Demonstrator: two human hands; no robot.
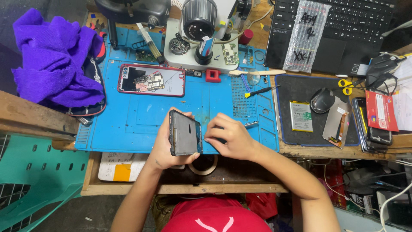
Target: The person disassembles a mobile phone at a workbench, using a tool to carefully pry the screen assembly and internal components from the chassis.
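Now the left hand (165, 148) is gripping a phone (185, 133) above the blue mat's (128, 124) near edge, while the right hand (227, 137) is curling its fingers at the phone's side, perhaps pinching something unseen.

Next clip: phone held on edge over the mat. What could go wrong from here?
1. The left hand holds the dark flat phone panel at the blue mat's front edge; a slip could drop it off the bench.
2. The right hand presses at its side edge; thin glass might crack.
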